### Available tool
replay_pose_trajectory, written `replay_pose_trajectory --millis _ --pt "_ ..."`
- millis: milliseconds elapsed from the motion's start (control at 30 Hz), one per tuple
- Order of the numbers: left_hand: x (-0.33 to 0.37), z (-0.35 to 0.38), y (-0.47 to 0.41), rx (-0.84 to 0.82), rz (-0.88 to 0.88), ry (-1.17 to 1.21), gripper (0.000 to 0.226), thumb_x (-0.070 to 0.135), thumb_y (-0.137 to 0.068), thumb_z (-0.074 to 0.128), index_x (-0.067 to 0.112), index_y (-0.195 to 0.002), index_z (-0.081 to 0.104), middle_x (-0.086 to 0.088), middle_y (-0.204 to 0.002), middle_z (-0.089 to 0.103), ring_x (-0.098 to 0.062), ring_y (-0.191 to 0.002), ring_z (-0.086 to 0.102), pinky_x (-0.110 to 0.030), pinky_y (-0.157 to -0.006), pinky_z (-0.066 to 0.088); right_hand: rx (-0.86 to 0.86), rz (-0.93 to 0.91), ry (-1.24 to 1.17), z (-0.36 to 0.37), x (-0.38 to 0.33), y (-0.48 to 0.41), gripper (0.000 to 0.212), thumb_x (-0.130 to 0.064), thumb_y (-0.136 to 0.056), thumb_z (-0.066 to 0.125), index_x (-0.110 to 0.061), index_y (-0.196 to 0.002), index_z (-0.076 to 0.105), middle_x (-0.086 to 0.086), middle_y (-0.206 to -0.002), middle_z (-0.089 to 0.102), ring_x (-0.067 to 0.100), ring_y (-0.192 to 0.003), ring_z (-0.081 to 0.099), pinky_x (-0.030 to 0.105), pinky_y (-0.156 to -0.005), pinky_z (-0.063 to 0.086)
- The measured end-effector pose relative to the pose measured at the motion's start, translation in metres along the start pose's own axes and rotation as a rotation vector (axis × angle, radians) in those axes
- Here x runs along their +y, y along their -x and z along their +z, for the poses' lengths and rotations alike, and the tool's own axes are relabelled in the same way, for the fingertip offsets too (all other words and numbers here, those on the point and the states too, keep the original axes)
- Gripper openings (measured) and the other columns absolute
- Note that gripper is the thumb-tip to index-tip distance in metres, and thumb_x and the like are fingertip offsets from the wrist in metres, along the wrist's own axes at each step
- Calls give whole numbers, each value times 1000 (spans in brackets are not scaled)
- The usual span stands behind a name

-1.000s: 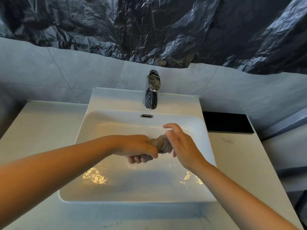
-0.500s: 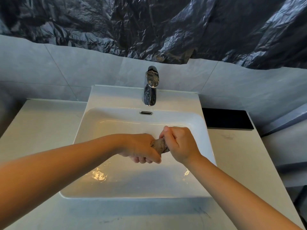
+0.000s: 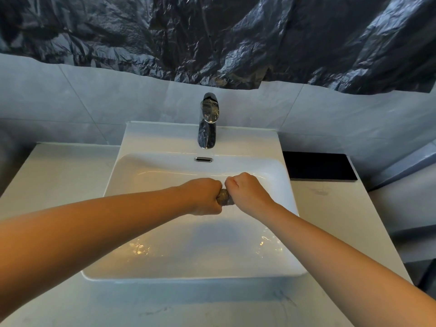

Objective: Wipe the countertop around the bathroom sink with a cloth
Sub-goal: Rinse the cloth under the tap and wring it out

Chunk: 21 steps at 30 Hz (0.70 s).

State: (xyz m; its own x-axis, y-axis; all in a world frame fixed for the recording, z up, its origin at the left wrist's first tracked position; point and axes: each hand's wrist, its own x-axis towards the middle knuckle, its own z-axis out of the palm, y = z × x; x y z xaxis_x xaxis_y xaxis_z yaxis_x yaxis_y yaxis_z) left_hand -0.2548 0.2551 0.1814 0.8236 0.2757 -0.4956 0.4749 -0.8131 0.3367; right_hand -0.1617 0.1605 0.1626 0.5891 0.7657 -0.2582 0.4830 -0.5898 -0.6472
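Over the middle of the white sink basin (image 3: 132, 267), both my hands grip a small grey cloth (image 3: 224, 197) that is twisted into a tight roll. My left hand (image 3: 203, 197) is fisted around its left end and my right hand (image 3: 245, 191) around its right end, knuckles up. Only a short stretch of cloth shows between the two fists. The pale countertop (image 3: 59, 175) runs around the sink on the left, right and front.
A chrome faucet (image 3: 208, 121) stands at the back of the sink, above the overflow slot (image 3: 203, 159). A flat black rectangle (image 3: 318, 165) lies on the counter at the back right. Crumpled black plastic sheet (image 3: 212, 36) covers the wall above the grey tiles. Water glints in the basin.
My right hand has closed fully around the cloth and both fists have drawn together and turned, twisting the cloth tighter. Less cloth shows between them than before.
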Motion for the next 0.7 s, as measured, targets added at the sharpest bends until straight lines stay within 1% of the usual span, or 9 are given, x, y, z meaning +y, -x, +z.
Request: replay_pose_trajectory --millis 200,300,400,433,500,567,600,667,700 --pt "4 2 -4 -25 -19 17 16 22 -81 56 14 -95 55 0 -73 49 -12 -63 44 -22 -54 37 -24 69 -6 2 6 -4 35 -26 -99 38 -11 -77 60 1 -64 48 14 -60 48 21 -60 41" --pt "7 1 -2 -6 -23 21 10 22 -82 55 16 -90 52 1 -73 49 -12 -62 44 -22 -53 36 -3 -4 28 -1 8 0 35 -24 -99 37 -13 -73 57 1 -63 47 14 -60 47 21 -60 40" --pt "9 -2 2 24 -45 101 15 24 -80 58 15 -90 53 0 -75 50 -12 -62 45 -22 -54 38 50 -145 -19 -5 12 8 37 -25 -100 35 -11 -74 57 4 -66 52 15 -62 48 29 -61 43" --pt "8 -3 5 33 -58 163 20 26 -79 60 14 -93 55 0 -76 52 -12 -63 46 -23 -55 40 70 -193 -62 -8 14 11 36 -26 -100 36 -12 -78 59 5 -71 55 16 -66 52 31 -63 47" --pt "8 -4 13 39 -82 328 30 33 -78 67 12 -98 56 0 -76 57 -13 -61 50 -23 -55 43 83 -236 -189 -14 18 17 27 -28 -100 39 -16 -93 63 -1 -84 60 15 -79 58 25 -69 52" --pt "11 -2 25 17 -91 515 39 41 -77 72 11 -99 57 -1 -73 63 -12 -57 56 -22 -53 48 49 -145 -367 -21 23 24 20 -28 -98 46 -20 -108 62 -4 -97 60 14 -92 60 22 -77 56" --pt "13 0 31 4 -95 634 41 43 -78 72 10 -99 59 -2 -74 66 -12 -58 59 -21 -55 49 17 -66 -470 -24 28 27 20 -27 -96 51 -19 -110 62 -2 -102 61 16 -97 61 26 -82 57" --pt "19 8 42 -7 -108 894 44 43 -79 70 6 -99 61 -6 -79 66 -13 -65 63 -22 -62 53 -49 61 -681 -30 37 37 17 -19 -92 58 -17 -107 66 4 -107 64 20 -103 62 32 -84 57" --pt "22 12 45 0 -114 998 46 42 -79 69 3 -101 62 -8 -82 66 -14 -69 64 -23 -66 54 -70 86 -801 -33 40 43 17 -12 -90 60 -15 -106 66 8 -108 64 22 -103 62 31 -81 56"
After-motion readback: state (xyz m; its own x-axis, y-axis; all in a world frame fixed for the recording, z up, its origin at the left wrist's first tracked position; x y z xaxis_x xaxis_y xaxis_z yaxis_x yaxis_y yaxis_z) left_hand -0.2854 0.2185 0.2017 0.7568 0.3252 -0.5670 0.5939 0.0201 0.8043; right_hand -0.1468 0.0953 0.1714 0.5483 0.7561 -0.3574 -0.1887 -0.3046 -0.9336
